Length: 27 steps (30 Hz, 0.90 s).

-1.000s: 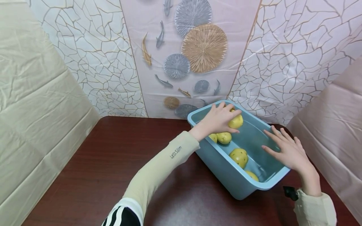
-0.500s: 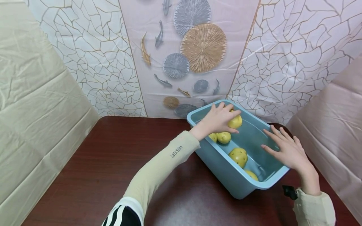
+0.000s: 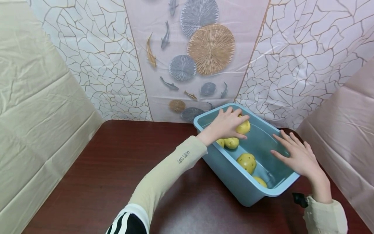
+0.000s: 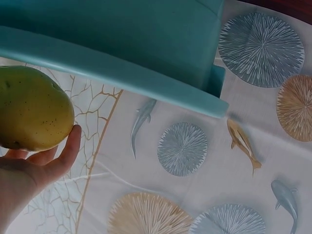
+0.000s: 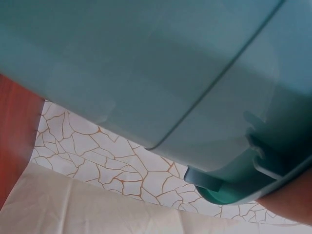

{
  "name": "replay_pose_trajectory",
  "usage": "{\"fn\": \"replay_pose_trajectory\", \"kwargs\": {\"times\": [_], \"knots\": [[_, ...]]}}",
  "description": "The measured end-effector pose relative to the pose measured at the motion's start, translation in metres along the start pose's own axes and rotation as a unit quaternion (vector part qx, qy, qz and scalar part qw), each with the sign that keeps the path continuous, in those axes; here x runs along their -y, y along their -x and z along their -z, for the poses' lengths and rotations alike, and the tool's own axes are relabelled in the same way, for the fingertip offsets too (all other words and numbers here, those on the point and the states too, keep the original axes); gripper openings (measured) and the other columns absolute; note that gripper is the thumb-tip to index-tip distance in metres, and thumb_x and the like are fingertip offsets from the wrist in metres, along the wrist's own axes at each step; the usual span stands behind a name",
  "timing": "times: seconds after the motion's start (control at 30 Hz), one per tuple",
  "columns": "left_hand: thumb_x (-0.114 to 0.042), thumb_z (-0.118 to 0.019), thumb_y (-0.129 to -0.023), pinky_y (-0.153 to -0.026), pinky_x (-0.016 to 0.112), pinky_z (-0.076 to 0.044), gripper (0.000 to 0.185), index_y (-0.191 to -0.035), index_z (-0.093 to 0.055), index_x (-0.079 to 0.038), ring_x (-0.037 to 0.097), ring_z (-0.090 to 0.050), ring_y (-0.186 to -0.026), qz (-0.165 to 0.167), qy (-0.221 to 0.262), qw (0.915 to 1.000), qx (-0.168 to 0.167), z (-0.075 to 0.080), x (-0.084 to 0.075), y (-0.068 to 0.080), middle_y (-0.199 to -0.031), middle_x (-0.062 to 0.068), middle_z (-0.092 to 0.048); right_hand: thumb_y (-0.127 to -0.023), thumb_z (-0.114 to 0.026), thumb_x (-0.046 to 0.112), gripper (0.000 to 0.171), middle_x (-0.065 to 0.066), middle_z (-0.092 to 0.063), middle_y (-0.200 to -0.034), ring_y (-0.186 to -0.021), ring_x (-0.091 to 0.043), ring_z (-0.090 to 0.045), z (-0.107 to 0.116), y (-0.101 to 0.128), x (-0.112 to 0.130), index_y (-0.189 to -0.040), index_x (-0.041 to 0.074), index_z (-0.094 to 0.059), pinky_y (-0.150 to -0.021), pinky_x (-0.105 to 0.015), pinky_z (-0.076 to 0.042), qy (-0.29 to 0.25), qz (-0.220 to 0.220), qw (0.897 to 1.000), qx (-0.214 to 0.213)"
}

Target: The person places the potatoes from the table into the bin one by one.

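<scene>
My left hand (image 3: 224, 125) holds a yellow potato (image 3: 243, 127) over the far part of the blue plastic tub (image 3: 233, 177), the palm covering part of it. In the left wrist view, the fingers cup this speckled potato (image 4: 36, 109) close to the tub rim (image 4: 112, 72). Lower in the tub lie several more potatoes, with one dark-spotted potato (image 3: 247, 163) near the middle and a smaller potato (image 3: 231, 143) behind it. My right hand (image 3: 298, 157) spreads its fingers across the tub's right rim. The right wrist view shows mostly the tub's outer wall (image 5: 122, 63).
The tub stands at an angle on the right of a dark red-brown table (image 3: 117, 175). A patterned cloth (image 3: 117, 65) hangs behind it, with a cream cloth (image 3: 43, 113) at left and a pinkish cloth (image 3: 344, 130) at right, close to my right arm.
</scene>
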<state>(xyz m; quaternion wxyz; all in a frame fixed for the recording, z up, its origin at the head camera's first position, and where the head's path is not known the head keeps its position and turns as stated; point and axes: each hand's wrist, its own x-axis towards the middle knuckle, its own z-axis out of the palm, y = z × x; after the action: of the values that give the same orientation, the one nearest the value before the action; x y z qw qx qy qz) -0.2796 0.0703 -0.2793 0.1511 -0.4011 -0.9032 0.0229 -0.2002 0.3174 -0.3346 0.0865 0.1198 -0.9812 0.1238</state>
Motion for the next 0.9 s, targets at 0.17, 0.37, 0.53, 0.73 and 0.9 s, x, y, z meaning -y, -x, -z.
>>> {"fn": "replay_pose_trajectory", "kwargs": {"times": [0.17,0.37,0.53,0.73,0.9], "knots": [[-0.059,-0.049,-0.080,-0.079,0.039,-0.042,0.060,-0.131,-0.043,-0.028,0.023,-0.045,-0.110,-0.002,0.009,0.9996,-0.026,0.001,0.000,0.002,-0.122,-0.001,-0.048,-0.086,-0.048,0.047,0.067,-0.021,-0.011,-0.147,-0.135,-0.042,0.000,0.000,0.000,0.000,-0.139,0.009,-0.030,-0.095,-0.069,0.000,0.000,-0.003,1.000,-0.001],[-0.054,-0.048,-0.084,-0.078,0.038,-0.042,0.055,-0.130,-0.044,-0.027,0.021,-0.046,-0.107,-0.005,0.008,0.9994,-0.032,-0.002,0.002,0.009,-0.122,0.000,-0.050,-0.087,-0.047,0.047,0.067,-0.022,-0.011,-0.147,-0.135,-0.043,0.001,0.000,0.000,-0.001,-0.139,0.009,-0.029,-0.095,-0.069,0.001,-0.003,0.002,1.000,-0.004],[-0.052,-0.048,-0.085,-0.077,0.037,-0.042,0.049,-0.126,-0.047,-0.026,0.019,-0.047,-0.103,-0.004,0.011,0.9993,-0.036,-0.007,0.005,0.014,-0.118,-0.001,-0.051,-0.087,-0.047,0.046,0.066,-0.021,-0.011,-0.148,-0.135,-0.042,0.001,-0.001,0.002,-0.001,-0.140,0.010,-0.029,-0.095,-0.069,0.001,-0.010,0.006,1.000,-0.009],[-0.049,-0.047,-0.086,-0.075,0.035,-0.042,0.045,-0.125,-0.048,-0.027,0.018,-0.047,-0.101,0.001,0.006,0.9991,-0.042,-0.009,0.010,0.021,-0.116,-0.002,-0.052,-0.088,-0.047,0.045,0.066,-0.021,-0.012,-0.148,-0.136,-0.041,0.001,-0.002,0.002,-0.001,-0.140,0.009,-0.029,-0.096,-0.068,0.002,-0.013,0.008,1.000,-0.015],[-0.047,-0.047,-0.088,-0.076,0.036,-0.040,0.044,-0.126,-0.047,-0.027,0.019,-0.046,-0.102,0.007,0.017,0.9991,-0.039,-0.012,0.014,0.027,-0.119,-0.001,-0.052,-0.088,-0.047,0.045,0.066,-0.021,-0.012,-0.147,-0.135,-0.042,0.001,0.000,0.001,-0.001,-0.140,0.009,-0.029,-0.096,-0.068,0.002,-0.017,0.007,1.000,-0.015]]}}
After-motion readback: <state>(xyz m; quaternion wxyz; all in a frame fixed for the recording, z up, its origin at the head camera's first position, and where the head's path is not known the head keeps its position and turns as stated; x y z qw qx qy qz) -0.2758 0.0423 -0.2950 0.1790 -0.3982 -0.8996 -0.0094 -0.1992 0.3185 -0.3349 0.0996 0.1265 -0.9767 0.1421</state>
